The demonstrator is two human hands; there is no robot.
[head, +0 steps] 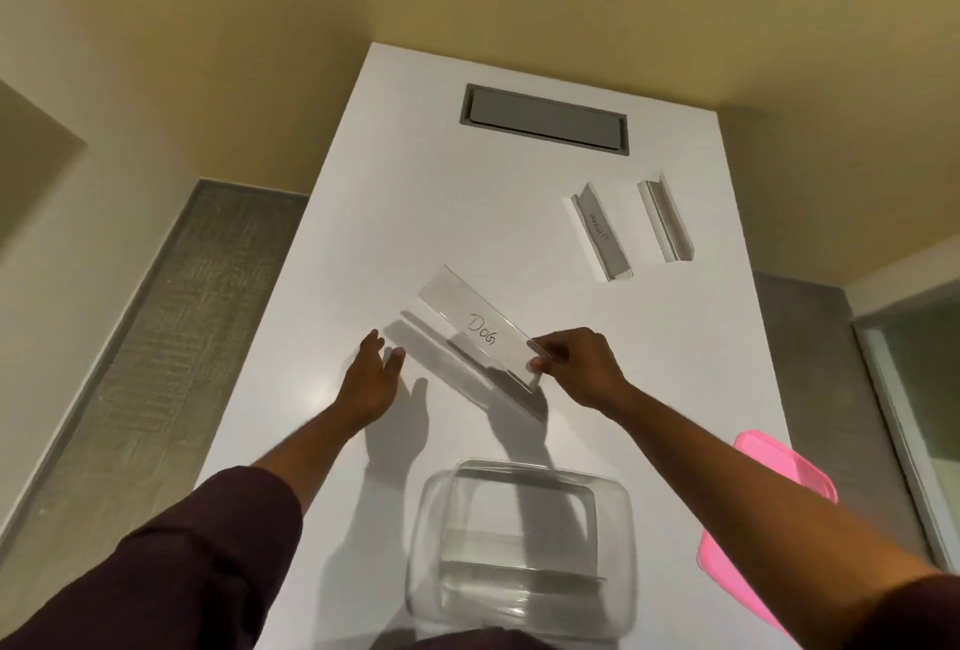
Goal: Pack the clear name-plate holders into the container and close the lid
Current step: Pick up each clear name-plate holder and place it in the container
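Head view: right hand (576,366) fingers pinch "Dog" holder (480,332), long axis slanting far-left; left hand (371,374) fingers spread

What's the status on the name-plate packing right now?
Right hand pinching the "Dog" holder, left hand open. Container open, pink lid off. Path clear.

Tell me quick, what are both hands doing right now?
Left hand: open, holding nothing, beside the end of the "Dog" name-plate holder.
Right hand: closed, pinching that holder's other end.
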